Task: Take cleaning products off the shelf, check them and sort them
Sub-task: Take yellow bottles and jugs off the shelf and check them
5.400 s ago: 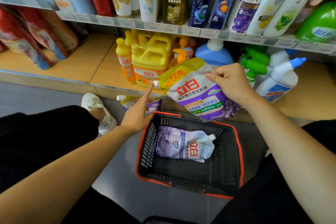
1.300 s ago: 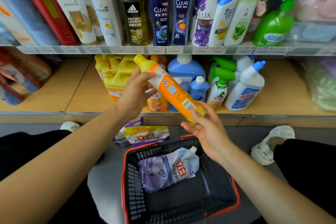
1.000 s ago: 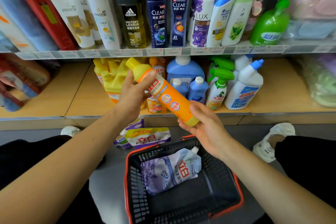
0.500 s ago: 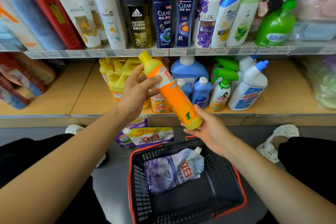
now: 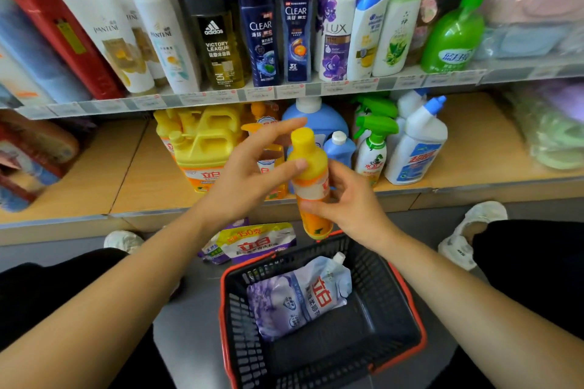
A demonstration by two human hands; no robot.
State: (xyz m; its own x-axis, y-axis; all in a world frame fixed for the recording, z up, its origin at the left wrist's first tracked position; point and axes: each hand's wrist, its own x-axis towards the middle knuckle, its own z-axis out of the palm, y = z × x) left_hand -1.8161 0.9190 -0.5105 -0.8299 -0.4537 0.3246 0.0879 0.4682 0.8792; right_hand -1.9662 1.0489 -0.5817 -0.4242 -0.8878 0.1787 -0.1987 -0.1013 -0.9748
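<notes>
Orange cylindrical bottle [image 5: 316, 224], gripped by right hand [image 5: 354, 208]; straight-fingered left hand [image 5: 246, 180] touches it.

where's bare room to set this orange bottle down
The lower shelf is bare between the red packs and the yellow jugs, and from the white cleaner bottle to the green packs. The basket is free right of the purple pouch. From jugs to white bottle it's crowded.

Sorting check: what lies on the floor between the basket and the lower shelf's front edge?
Head view: a yellow-and-purple refill pouch, a second pouch under it, lies between the basket and the shelf edge.
</notes>
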